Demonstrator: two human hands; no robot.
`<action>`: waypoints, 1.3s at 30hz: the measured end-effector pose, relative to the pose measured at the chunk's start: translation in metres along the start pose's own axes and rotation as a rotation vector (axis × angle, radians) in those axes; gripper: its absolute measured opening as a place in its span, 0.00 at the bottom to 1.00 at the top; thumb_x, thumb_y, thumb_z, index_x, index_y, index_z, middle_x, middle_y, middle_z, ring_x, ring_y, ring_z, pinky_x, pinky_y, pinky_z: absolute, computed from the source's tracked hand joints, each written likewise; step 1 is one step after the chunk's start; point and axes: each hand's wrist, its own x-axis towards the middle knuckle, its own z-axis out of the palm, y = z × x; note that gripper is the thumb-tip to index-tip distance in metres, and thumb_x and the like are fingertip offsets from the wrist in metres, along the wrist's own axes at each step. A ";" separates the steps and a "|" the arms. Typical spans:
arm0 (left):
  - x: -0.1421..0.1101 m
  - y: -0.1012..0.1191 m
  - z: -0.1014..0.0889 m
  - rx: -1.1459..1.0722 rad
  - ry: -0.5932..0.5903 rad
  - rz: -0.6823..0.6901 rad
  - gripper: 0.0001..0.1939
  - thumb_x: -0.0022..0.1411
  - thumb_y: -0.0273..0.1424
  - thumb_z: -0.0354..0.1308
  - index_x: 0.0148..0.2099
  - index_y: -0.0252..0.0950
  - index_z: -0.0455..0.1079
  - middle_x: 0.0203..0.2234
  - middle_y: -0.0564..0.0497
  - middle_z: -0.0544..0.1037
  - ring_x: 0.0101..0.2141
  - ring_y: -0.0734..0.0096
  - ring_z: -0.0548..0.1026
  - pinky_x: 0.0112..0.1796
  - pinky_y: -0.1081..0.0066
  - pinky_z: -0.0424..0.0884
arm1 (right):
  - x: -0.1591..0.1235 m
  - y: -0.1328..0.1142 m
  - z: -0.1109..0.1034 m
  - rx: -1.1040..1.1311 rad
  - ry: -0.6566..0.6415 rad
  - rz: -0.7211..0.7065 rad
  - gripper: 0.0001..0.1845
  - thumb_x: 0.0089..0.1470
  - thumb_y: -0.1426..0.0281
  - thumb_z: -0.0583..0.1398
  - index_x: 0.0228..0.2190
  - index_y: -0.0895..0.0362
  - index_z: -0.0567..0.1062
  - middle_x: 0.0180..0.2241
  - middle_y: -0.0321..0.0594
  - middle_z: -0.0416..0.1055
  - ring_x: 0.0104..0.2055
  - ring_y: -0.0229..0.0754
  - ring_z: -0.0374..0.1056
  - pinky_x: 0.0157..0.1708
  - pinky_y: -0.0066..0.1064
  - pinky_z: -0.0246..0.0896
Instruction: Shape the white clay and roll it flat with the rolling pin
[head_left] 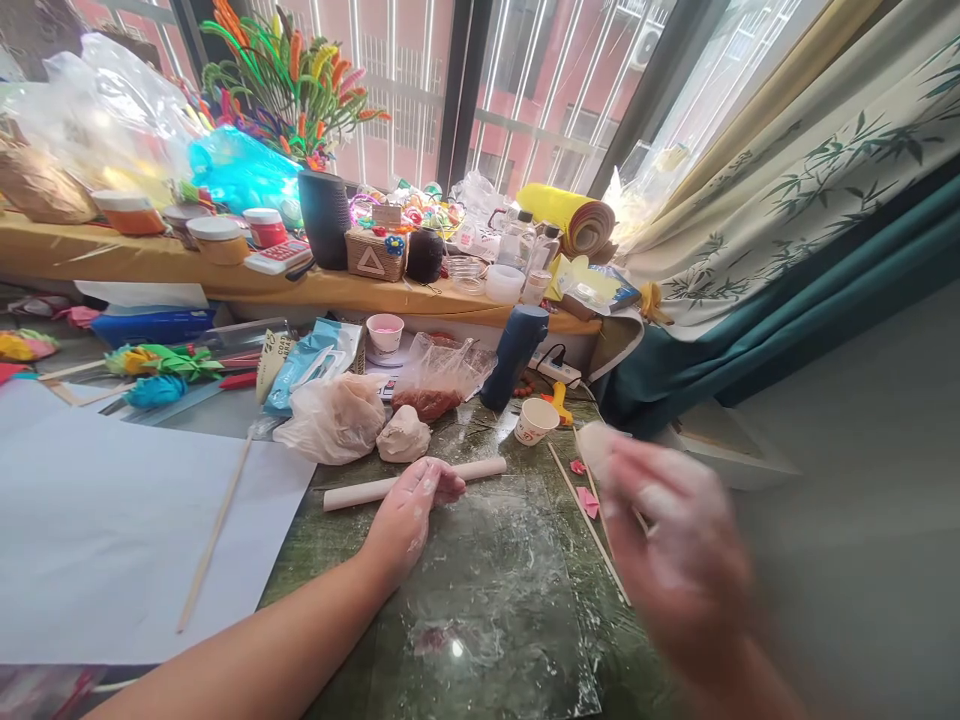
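My left hand [420, 505] is over the glass sheet, its fingers curled in and pressed together. Whatever lies inside them, if anything, is hidden. Just behind it, partly covered by the hand, lies a pale rolling pin [487, 468]. My right hand [675, 530] is raised at the right, smeared by motion and dusted with white. Its fingers pinch a pale lump of clay [596, 448]. A larger lump of clay [403, 436] sits beyond the rolling pin. White powder streaks the clear glass sheet [502, 590] below my hands.
White paper [135, 530] covers the table's left side, a thin stick [217, 540] across it. A plastic bag [330, 415], a paper cup [537, 422], a dark blue bottle [514, 355] and wooden sticks [589, 520] surround the work area. Jars and craft materials crowd the window ledge [300, 290].
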 end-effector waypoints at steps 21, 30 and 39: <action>0.000 -0.002 -0.001 0.075 -0.032 0.046 0.18 0.65 0.48 0.58 0.37 0.37 0.73 0.32 0.49 0.79 0.38 0.60 0.77 0.46 0.61 0.73 | -0.020 0.016 0.074 -0.089 -1.005 0.278 0.41 0.46 0.69 0.73 0.60 0.56 0.68 0.56 0.50 0.69 0.60 0.57 0.62 0.61 0.45 0.57; -0.001 -0.002 -0.001 0.135 -0.043 0.064 0.18 0.66 0.48 0.57 0.36 0.37 0.73 0.32 0.47 0.79 0.38 0.59 0.77 0.45 0.62 0.72 | -0.021 0.010 0.071 0.094 -0.995 0.495 0.24 0.37 0.73 0.73 0.38 0.53 0.73 0.37 0.34 0.73 0.37 0.44 0.69 0.33 0.30 0.60; -0.005 0.001 0.004 0.023 -0.188 -0.015 0.20 0.59 0.49 0.66 0.43 0.37 0.75 0.40 0.44 0.81 0.45 0.55 0.77 0.52 0.58 0.70 | -0.027 0.002 0.078 1.065 -0.355 1.119 0.25 0.47 0.59 0.72 0.42 0.56 0.71 0.37 0.39 0.75 0.36 0.42 0.72 0.38 0.34 0.67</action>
